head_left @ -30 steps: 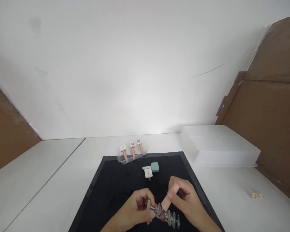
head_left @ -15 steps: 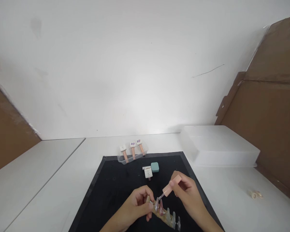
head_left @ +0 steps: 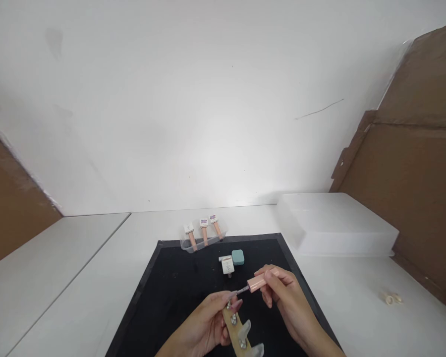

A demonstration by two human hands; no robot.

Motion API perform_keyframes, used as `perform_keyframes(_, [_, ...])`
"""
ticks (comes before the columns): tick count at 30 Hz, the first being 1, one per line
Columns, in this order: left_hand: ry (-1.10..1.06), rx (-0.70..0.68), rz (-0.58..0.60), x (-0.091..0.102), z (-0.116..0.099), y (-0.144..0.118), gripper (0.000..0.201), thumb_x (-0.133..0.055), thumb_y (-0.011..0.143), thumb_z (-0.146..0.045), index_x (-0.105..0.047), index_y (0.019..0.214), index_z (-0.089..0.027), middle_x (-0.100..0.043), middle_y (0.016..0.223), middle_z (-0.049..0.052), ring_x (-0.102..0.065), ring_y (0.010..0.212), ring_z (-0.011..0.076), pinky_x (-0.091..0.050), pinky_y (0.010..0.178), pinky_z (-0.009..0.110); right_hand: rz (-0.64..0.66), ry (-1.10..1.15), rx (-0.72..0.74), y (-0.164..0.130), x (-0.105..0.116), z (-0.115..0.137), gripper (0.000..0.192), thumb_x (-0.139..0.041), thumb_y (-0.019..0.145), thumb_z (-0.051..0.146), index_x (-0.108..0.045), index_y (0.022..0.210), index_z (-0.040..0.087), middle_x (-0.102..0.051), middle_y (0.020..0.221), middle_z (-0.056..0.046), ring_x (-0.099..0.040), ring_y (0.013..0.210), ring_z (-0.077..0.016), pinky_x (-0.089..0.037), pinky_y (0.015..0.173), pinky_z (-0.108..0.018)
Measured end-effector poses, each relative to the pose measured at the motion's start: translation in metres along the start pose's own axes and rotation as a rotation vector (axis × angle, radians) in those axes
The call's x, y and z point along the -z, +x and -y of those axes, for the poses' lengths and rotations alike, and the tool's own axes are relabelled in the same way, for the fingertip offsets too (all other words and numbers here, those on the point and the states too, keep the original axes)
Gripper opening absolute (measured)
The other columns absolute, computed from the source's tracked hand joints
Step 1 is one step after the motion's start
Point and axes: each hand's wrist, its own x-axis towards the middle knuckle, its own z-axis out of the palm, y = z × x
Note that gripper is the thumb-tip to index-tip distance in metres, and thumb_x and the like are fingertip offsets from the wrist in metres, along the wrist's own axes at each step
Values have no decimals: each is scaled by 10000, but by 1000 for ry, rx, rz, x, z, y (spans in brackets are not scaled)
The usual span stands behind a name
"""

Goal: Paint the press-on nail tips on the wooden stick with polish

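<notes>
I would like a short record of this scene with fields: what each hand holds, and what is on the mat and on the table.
left hand: the left hand holds a wooden strip that carries nail tips
right hand: the right hand holds a pink brush handle, its tip at the top nail tip
mat: the black mat bears an open white bottle and a teal block
behind mat: a clear tray with three bottles
table right: a white plastic box
</notes>
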Motion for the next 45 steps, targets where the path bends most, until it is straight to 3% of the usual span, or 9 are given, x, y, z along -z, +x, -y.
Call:
perform_keyframes(6, [-96,-30,74,10,9,8,228,-647,748,-337,-608,657,-132,-554,528,-26,-478,436,59,-313,462,196,38,-9,-81,-2,1,-4,374,-682,701,502,-723,707,130,-558,508,-11,-435,438,-89,-314,419,-208])
perform_keyframes(12, [-107,-35,144,10,11,8,248,-610,784,-345,-608,674,-122,-555,553,-11,-478,483,63,-326,501,202,17,-141,-35,0,3,-9,372,-654,736,479,-708,625,127,-561,508,-9,-419,443,-85,-302,431,-211])
perform_keyframes(20, [44,-20,84,-6,4,2,307,-701,665,-429,-555,667,-159,-551,554,-30,-416,426,62,-207,401,201,23,-210,-36,1,2,-12,395,-627,747,478,-647,555,134,-535,496,3,-411,444,-96,-297,431,-219])
perform_keyframes(32, [-102,-50,5,-2,2,3,256,-718,672,-374,-620,725,-144,-612,591,-19,-556,528,86,-370,542,215,-57,-283,41,-1,-4,2,368,-666,695,456,-614,468,171,-507,470,10,-392,447,-122,-304,438,-246])
perform_keyframes(41, [-119,-60,42,0,-1,1,241,-699,697,-357,-580,673,-149,-542,561,-52,-523,524,74,-362,549,213,-135,-268,53,3,6,-4,396,-644,729,467,-583,477,167,-467,480,25,-368,439,-105,-284,435,-234])
perform_keyframes(45, [-97,-59,21,-1,-1,0,237,-708,688,-351,-578,679,-152,-548,555,-45,-519,518,76,-348,526,206,-91,-218,38,1,4,-5,375,-634,723,504,-663,584,157,-486,488,17,-378,434,-108,-288,424,-230])
